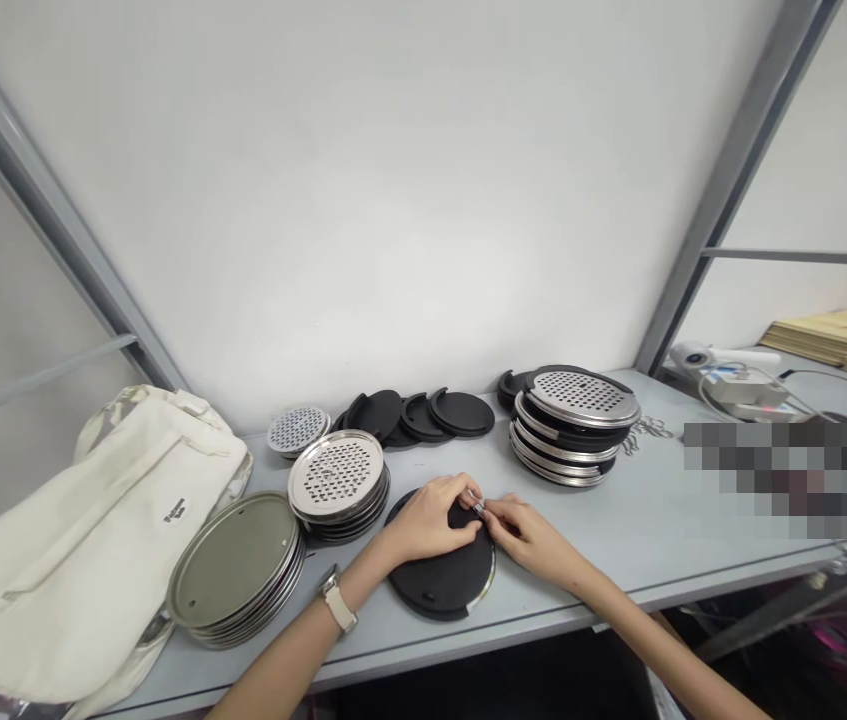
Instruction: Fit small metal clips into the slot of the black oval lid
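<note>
A round black plate lies near the table's front edge, with a thin shiny rim showing along its right side. My left hand rests over this plate, its fingers curled at the upper right edge. There my right hand meets it in a pinch. Between the fingertips of both hands is a small silvery metal piece, too small to make out in detail. A stack of perforated metal grater discs stands just left of the plate.
Olive-grey round trays are stacked at left beside a cream canvas bag. Black discs lie along the wall. At right are a tall stack of grater plates, metal hooks, a white cabled device and wooden boards.
</note>
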Tool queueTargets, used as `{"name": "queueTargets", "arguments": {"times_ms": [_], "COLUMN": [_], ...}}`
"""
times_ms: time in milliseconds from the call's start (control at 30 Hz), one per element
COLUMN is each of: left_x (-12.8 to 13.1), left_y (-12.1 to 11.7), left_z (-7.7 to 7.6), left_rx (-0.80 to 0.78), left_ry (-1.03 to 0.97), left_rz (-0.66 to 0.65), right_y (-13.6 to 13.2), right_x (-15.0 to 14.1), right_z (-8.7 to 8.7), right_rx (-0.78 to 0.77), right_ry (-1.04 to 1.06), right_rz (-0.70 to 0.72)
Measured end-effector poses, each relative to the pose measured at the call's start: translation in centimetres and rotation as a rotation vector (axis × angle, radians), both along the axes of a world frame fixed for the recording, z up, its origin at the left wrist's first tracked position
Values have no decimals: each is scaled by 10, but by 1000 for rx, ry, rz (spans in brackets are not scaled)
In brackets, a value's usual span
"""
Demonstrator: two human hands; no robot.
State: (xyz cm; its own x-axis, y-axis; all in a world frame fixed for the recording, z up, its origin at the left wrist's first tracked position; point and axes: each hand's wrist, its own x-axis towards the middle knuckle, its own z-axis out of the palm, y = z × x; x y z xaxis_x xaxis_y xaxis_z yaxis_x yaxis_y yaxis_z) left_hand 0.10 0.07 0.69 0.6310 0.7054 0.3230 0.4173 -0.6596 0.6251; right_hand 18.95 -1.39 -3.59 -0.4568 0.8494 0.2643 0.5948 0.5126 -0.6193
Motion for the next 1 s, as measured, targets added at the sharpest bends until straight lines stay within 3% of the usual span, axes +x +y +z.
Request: {"name": "queueTargets", "arguments": {"times_ms": [333, 1000], "left_x": [-1, -1], "left_y": [2, 1], "left_z": [0, -1], "left_rx": [-133, -152], "left_ry": [-104, -117], "left_rz": [-40, -7], "right_y": [0, -1], "right_x": [0, 0], "right_z": [2, 2], "right_rx": [-5, -17], "right_ry": [7, -8], "right_rz": [5, -8]}}
